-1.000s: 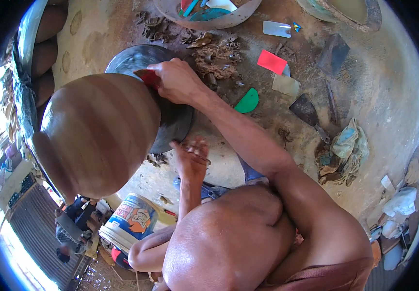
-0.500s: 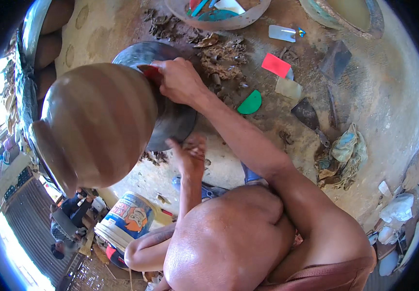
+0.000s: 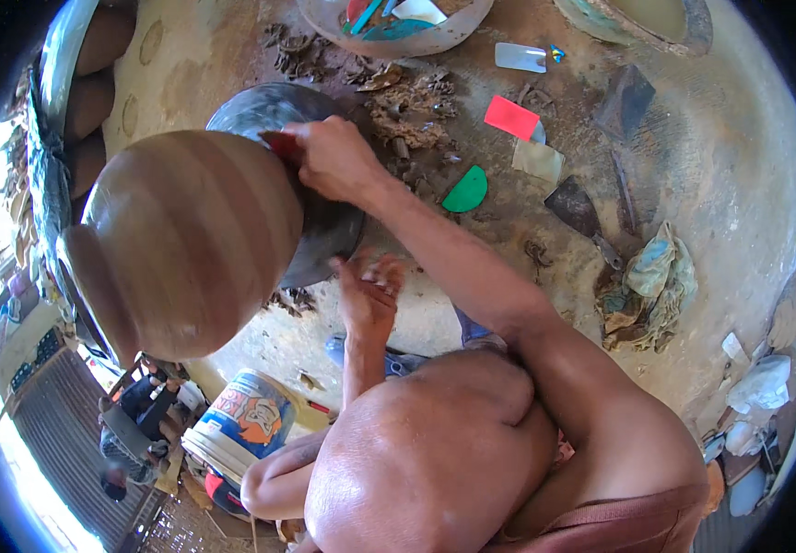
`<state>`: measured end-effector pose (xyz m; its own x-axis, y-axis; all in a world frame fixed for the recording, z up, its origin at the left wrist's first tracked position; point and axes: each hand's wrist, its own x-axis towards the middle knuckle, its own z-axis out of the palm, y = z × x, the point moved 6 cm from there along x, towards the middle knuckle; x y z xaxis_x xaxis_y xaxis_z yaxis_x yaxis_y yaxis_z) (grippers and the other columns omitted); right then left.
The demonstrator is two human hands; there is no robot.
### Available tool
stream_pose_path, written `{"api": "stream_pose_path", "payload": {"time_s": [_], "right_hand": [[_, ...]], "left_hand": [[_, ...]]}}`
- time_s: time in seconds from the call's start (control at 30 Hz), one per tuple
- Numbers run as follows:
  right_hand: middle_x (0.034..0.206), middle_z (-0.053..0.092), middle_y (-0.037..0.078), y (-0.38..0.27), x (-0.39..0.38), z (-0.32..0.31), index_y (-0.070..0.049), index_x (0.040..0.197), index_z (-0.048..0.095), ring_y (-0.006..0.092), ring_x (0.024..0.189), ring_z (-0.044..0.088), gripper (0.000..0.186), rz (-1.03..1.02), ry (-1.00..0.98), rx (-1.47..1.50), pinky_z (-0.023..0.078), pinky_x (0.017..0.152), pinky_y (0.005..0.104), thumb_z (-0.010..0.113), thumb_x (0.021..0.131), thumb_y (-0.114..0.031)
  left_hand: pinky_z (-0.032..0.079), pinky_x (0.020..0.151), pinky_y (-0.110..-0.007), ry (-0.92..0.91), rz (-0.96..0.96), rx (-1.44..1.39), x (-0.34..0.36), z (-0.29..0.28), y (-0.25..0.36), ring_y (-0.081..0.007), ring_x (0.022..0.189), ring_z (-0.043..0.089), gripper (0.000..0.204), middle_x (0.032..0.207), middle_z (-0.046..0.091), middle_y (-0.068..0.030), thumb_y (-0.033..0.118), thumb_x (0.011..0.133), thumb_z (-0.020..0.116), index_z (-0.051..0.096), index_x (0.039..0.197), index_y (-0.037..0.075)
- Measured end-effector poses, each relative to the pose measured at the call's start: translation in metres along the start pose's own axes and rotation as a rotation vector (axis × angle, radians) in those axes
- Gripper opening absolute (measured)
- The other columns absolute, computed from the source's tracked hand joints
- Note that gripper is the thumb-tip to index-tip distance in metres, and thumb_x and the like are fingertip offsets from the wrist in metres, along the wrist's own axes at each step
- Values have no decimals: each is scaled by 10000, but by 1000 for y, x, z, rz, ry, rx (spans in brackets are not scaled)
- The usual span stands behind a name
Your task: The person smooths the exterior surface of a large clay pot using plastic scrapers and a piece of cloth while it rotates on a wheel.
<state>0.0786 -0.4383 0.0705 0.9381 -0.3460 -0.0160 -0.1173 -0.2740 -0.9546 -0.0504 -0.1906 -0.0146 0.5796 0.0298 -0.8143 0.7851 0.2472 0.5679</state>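
A big round clay pot (image 3: pixel 186 240) with darker bands and a flared rim stands on a grey turning wheel (image 3: pixel 329 240). In my right hand (image 3: pixel 335 161) is a small red scraper (image 3: pixel 280 145), gripped between thumb and fingers. Its edge meets the lower wall of the pot, close to the wheel. My left hand (image 3: pixel 368 290) is at the near edge of the wheel, fingers apart and a little blurred, holding nothing. Whether it touches the wheel I cannot tell.
Clay scraps (image 3: pixel 416 111) lie beyond the wheel. A basin (image 3: pixel 453 37) holds tools. Around the floor are a green half-round scraper (image 3: pixel 466 189), a red card (image 3: pixel 511 117), a putty knife (image 3: pixel 575 207) and a rag (image 3: pixel 661 276). A bucket (image 3: pixel 251 410) stands near; another person (image 3: pixel 135 429) sits behind.
My left hand has shifted slightly right along the wheel's edge, its fingers spreading. The right hand still holds the scraper at the pot. The whole view has moved a little.
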Motion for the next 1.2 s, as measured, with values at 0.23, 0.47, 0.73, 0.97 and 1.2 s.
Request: {"api": "stream_pose_path", "payload": {"time_s": [0.23, 0.47, 0.73, 0.97, 1.2], "right_hand": [[915, 703, 247, -20, 3, -4, -59, 1056, 697, 463, 916, 674, 308, -45, 3, 72, 540, 800, 533, 643, 756, -16], [891, 704, 238, 1, -3, 0, -70, 1069, 695, 463, 912, 675, 348, 17, 26, 15, 547, 802, 543, 673, 725, -23], [934, 714, 252, -59, 12, 31, -75, 1080, 710, 470, 942, 679, 344, -96, -14, 141, 555, 860, 548, 688, 737, -58], [894, 694, 251, 16, -18, -5, -78, 1104, 711, 465, 910, 665, 369, 36, 8, 12, 546, 795, 535, 637, 749, -8], [889, 700, 242, -13, -10, -4, -71, 1074, 696, 466, 898, 664, 356, -31, 37, 74, 543, 782, 539, 653, 729, 2]], "left_hand": [[476, 1115, -565, -15, 412, 335, 56, -82, 149, -375, 1390, 514, 738, 1518, 514, -170, 628, 1010, 409, 466, 1488, 68], [563, 708, -446, 48, -17, -80, -1, 11, 7, -329, 963, 654, 787, 1208, 622, -183, 748, 970, 492, 451, 1471, 143], [571, 924, -501, -395, 155, -121, 56, -113, 185, -288, 1120, 639, 602, 1325, 627, -137, 590, 1036, 440, 545, 1390, 114], [568, 790, -494, 58, -59, 79, -18, 26, -11, -329, 1042, 645, 772, 1317, 600, -158, 769, 954, 487, 479, 1431, 162], [471, 1102, -571, 121, 419, 101, 66, -70, 143, -365, 1327, 567, 678, 1437, 586, -164, 568, 1024, 474, 509, 1446, 39]]}}
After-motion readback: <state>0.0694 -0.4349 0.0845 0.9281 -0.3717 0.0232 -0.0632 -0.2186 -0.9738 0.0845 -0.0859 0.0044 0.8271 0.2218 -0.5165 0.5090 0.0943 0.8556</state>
